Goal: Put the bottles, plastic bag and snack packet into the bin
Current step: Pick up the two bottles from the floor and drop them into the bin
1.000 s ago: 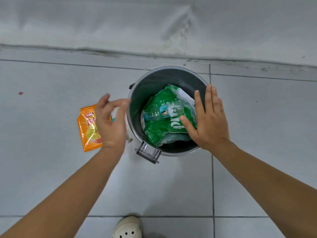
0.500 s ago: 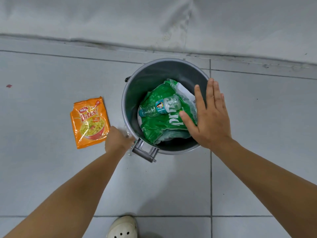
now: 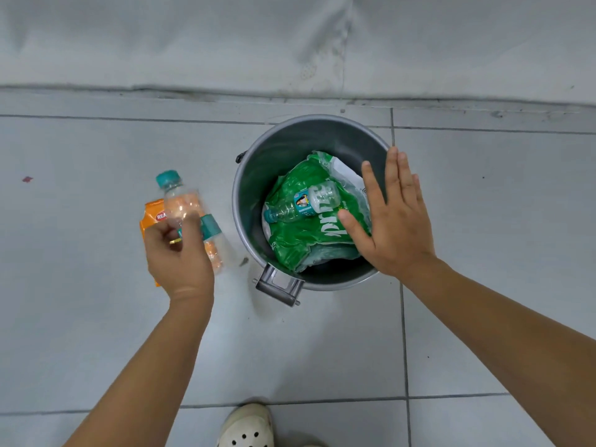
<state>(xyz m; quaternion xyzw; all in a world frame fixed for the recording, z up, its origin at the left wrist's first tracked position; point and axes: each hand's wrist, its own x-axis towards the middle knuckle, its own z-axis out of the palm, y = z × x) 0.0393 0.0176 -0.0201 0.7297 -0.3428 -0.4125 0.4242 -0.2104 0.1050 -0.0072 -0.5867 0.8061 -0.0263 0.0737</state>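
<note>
A grey round bin (image 3: 258, 175) stands on the tiled floor. Inside it lies a green plastic bag (image 3: 300, 233) with a clear bottle (image 3: 303, 204) on top. My right hand (image 3: 393, 221) rests flat and spread over the bin's right rim, touching the bag. Left of the bin, my left hand (image 3: 177, 256) is closed around a second clear bottle (image 3: 190, 208) with a teal cap and teal label, held above the floor with the cap pointing away. The orange snack packet (image 3: 151, 217) lies on the floor beneath that bottle, mostly hidden by it and my hand.
The bin has a metal handle bracket (image 3: 279, 287) on its near side. A wall or raised grey surface (image 3: 290, 43) runs along the far side. My shoe (image 3: 246, 427) shows at the bottom edge. A small red spot (image 3: 27, 179) marks the floor far left.
My left hand dropped beside the bin's near-left side, closed on the second bottle and lifted it over the snack packet. My right hand stayed on the bin rim.
</note>
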